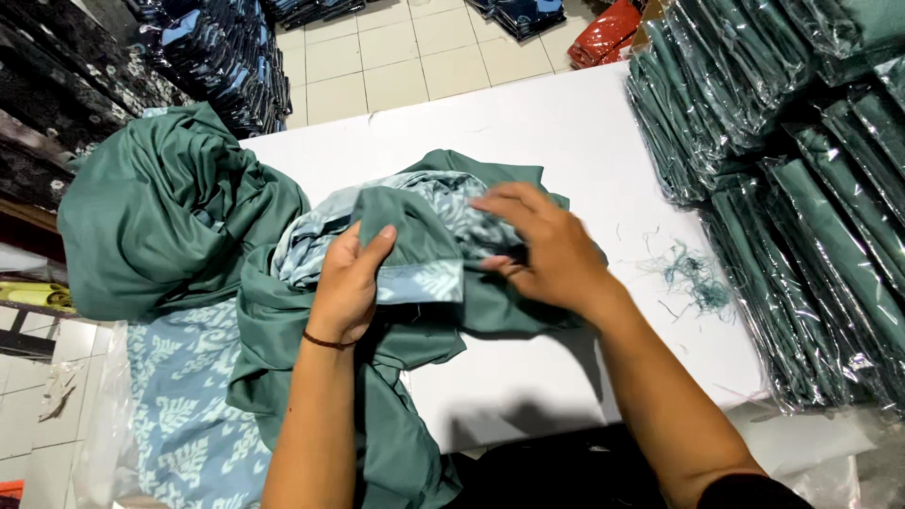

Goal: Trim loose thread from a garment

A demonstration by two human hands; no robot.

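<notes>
A dark green garment (405, 330) with light blue patterned lining lies bunched on the white table (566, 141). My left hand (347, 283) grips a green sleeve with a patterned blue cuff (421, 280), thumb on top of the fabric. My right hand (542, 250) presses down on the folded green and blue cloth just right of the sleeve, fingers curled into the fabric. A thin dark band circles my left wrist.
A heap of green cloth (160, 217) lies at the left. Blue patterned fabric (184, 405) hangs off the table's near left edge. Stacks of green garments in clear plastic bags (801, 188) fill the right. Loose thread scraps (693, 273) lie near them. Dark stacked packs (222, 57) stand on the tiled floor.
</notes>
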